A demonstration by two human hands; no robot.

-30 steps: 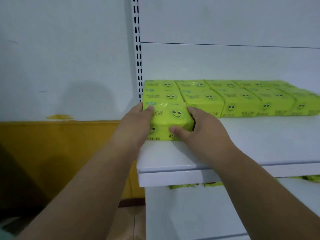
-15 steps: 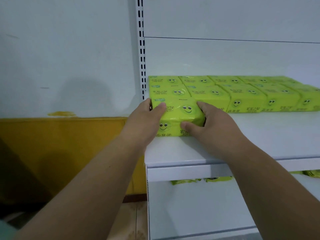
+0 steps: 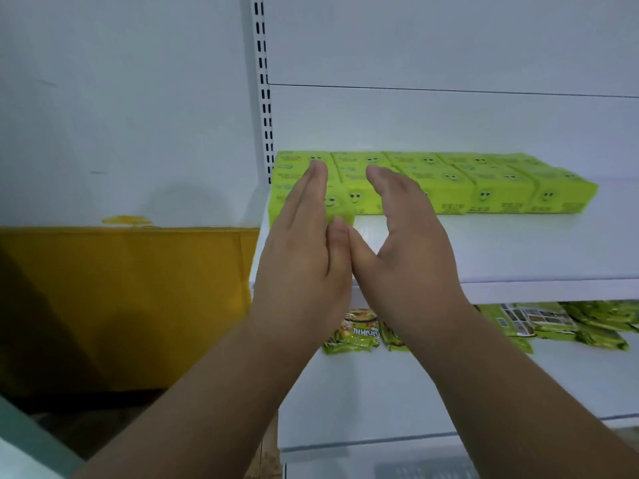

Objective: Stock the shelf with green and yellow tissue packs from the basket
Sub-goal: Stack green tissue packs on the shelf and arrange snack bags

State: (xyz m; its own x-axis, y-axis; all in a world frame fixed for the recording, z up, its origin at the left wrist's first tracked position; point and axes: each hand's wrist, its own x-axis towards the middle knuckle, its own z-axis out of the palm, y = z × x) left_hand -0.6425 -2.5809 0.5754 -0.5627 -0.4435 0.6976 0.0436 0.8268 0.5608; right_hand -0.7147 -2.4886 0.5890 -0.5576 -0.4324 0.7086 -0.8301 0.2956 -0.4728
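Both hands, left hand [image 3: 304,257] and right hand [image 3: 408,250], are hovering with straight, empty fingers before the front-left tissue pack [image 3: 340,202] on the shelf [image 3: 518,250]. The film-wrapped pack is likely light, soft and slippery, best held at its short ends.

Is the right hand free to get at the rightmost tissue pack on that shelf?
Probably yes. The right hand is open and holds nothing, and the shelf in front of the rightmost tissue pack is bare, with nothing standing between them.

White wall [image 3: 121,98] on the left – yellow panel [image 3: 121,299] below it, slotted white upright [image 3: 263,81] alongside.
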